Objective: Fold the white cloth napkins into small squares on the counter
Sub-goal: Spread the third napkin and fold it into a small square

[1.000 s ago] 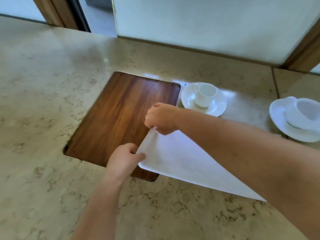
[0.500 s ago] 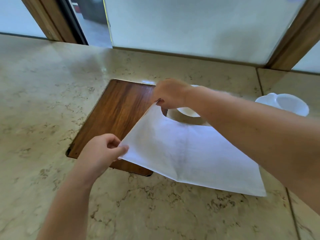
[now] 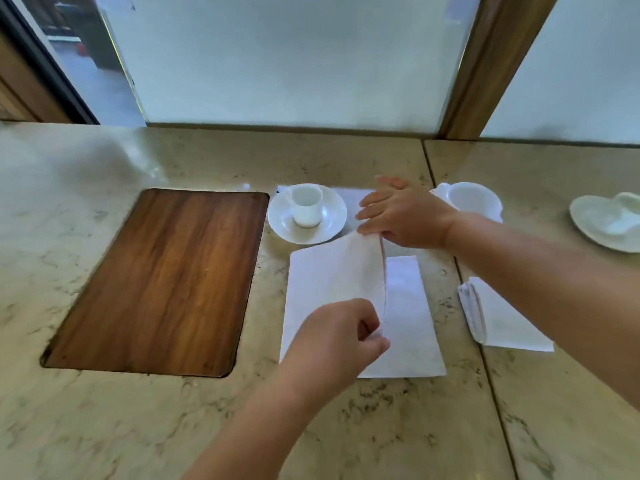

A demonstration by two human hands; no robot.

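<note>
The white napkin [image 3: 408, 327] lies on the marble counter [image 3: 104, 427], right of the inset wooden board [image 3: 166, 278], with its left half lifted into a fold. The left hand [image 3: 332, 337] pinches the near end of the raised edge between thumb and fingers. The right hand [image 3: 405, 216] grips the far end, remaining fingers extended. A folded napkin stack [image 3: 502, 320] lies to the right. A cup on a saucer [image 3: 306, 213] stands just beyond.

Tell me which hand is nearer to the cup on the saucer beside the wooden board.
Right. The right hand holds the napkin's far edge just right of the cup and its saucer; the left hand pinches the near edge, farther toward the person.
</note>
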